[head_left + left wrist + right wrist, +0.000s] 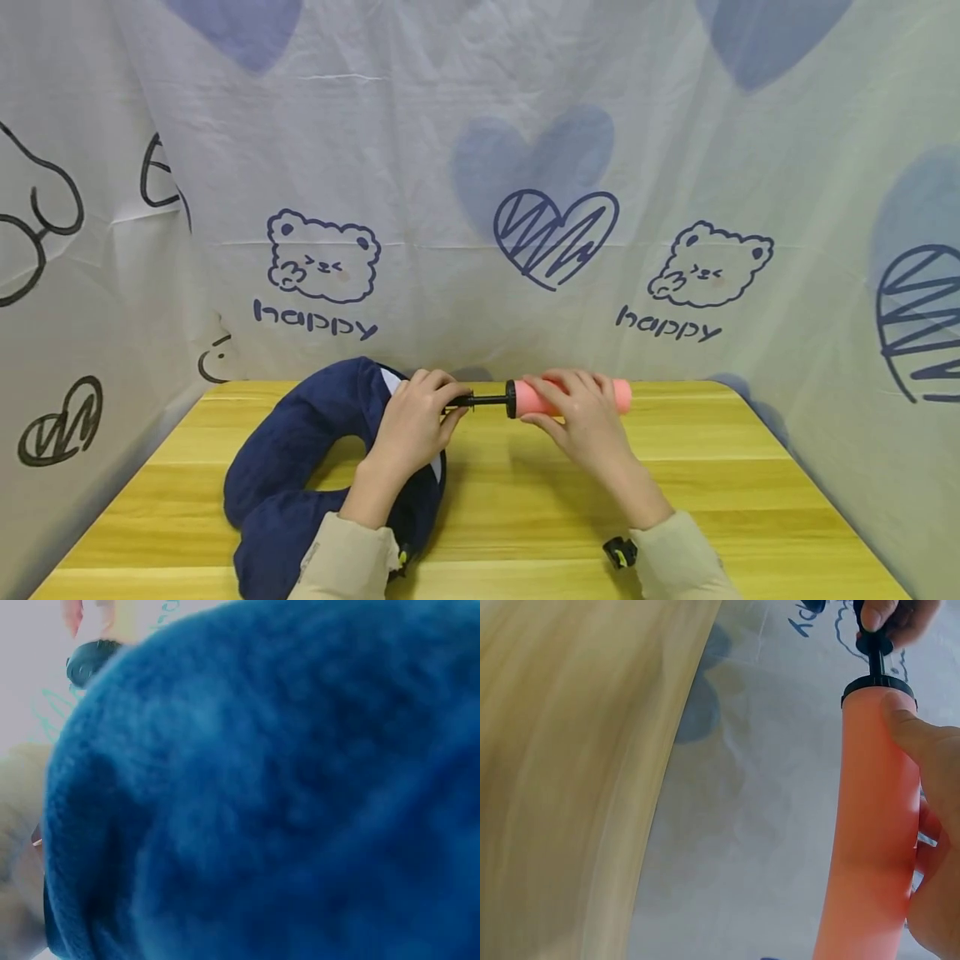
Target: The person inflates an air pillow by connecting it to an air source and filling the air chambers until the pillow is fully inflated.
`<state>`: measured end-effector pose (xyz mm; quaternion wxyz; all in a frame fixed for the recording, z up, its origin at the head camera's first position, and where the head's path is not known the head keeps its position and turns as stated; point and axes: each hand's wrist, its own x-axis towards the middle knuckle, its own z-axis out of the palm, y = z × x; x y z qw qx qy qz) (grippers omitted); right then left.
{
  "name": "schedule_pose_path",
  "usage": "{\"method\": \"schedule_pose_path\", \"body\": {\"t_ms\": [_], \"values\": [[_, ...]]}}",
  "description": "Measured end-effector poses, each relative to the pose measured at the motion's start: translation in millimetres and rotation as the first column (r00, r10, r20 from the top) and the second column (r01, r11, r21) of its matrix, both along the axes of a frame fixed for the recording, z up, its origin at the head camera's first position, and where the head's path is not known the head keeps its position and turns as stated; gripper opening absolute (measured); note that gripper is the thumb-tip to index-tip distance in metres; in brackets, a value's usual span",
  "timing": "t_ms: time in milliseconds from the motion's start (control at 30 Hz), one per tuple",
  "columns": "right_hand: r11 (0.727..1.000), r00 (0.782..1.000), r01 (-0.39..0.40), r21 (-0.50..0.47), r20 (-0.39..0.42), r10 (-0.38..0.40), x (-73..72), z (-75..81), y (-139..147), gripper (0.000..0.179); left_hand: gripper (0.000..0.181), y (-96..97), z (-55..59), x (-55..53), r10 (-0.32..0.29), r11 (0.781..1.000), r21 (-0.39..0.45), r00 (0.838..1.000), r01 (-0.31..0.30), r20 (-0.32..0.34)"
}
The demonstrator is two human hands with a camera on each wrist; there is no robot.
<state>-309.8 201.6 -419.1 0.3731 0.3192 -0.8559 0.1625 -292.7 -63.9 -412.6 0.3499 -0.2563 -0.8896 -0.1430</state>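
Observation:
A hand pump with a salmon-pink barrel (874, 825) and a black rod (491, 400) is held level above the table's back part in the head view. My right hand (581, 417) grips the barrel, thumb along its side. My left hand (416, 417) pinches the black end piece of the rod, which stands out of the barrel's black cap (877, 685). Beneath and beside my left forearm lies a navy plush U-shaped neck pillow (277, 467). The pillow's blue plush (262, 765) fills most of the left wrist view and hides the left fingers there.
The wood-grain table (712, 467) ends at a hanging white cloth (450, 292) with hearts and bears. Cloth also stands at both sides. A small black object (620, 552) sits by my right sleeve.

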Motion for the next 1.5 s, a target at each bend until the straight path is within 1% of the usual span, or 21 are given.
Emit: {"method": "schedule_pose_path", "body": {"t_ms": [133,367,500,567,633,800,1067,1167,1233,1300,1500], "values": [[1.0,0.999,0.024,-0.008,0.024,-0.023,-3.0,1.7,9,0.055,0.023,-7.2,1.5,-0.8,0.024,1.0,0.004,1.0,-0.024,0.016],[0.998,0.997,0.055,-0.027,0.047,-0.054,-6.3,7.0,24,0.054,0.022,-21.6,5.0,-1.5,0.053,0.998,0.031,0.998,-0.054,0.023],[0.997,0.996,0.068,-0.023,0.058,-0.066,-6.6,8.6,27,0.053,0.023,-24.0,5.7,-1.5,0.063,0.997,0.042,0.998,-0.064,0.029],[0.998,0.996,0.064,-0.014,0.063,-0.063,-5.7,8.8,24,0.053,0.023,-22.0,6.0,-0.9,0.053,0.998,0.036,0.998,-0.054,0.03],[0.999,0.997,0.048,-0.002,0.062,-0.048,-4.2,7.7,19,0.053,0.023,-16.7,5.6,-0.4,0.03,0.999,0.023,0.999,-0.03,0.028],[1.0,1.0,-0.012,0.026,0.008,0.012,-1.2,1.9,2,0.053,0.021,0.1,2.8,0.2,-0.035,0.999,0.001,0.999,0.035,0.026],[0.996,0.993,-0.087,0.011,-0.081,0.087,2.0,-1.8,-10,0.052,0.019,10.8,1.7,2.8,-0.078,0.997,0.006,0.996,0.078,0.04],[0.994,0.988,-0.109,0.005,-0.112,0.108,2.6,-2.3,-14,0.056,0.019,13.4,2.1,4.3,-0.089,0.996,0.003,0.995,0.089,0.039],[0.994,0.986,-0.113,0.004,-0.124,0.112,2.8,-2.8,-16,0.061,0.019,14.3,1.8,4.9,-0.091,0.996,0.002,0.995,0.091,0.039],[0.994,0.985,-0.113,0.005,-0.128,0.113,3.2,-3.0,-16,0.061,0.02,14.6,1.5,5.0,-0.094,0.996,0.004,0.995,0.094,0.041],[0.996,0.991,-0.088,0.009,-0.099,0.088,3.8,-2.2,-15,0.051,0.02,13.2,1.9,4.4,-0.097,0.995,0.02,0.994,0.096,0.045]]}}
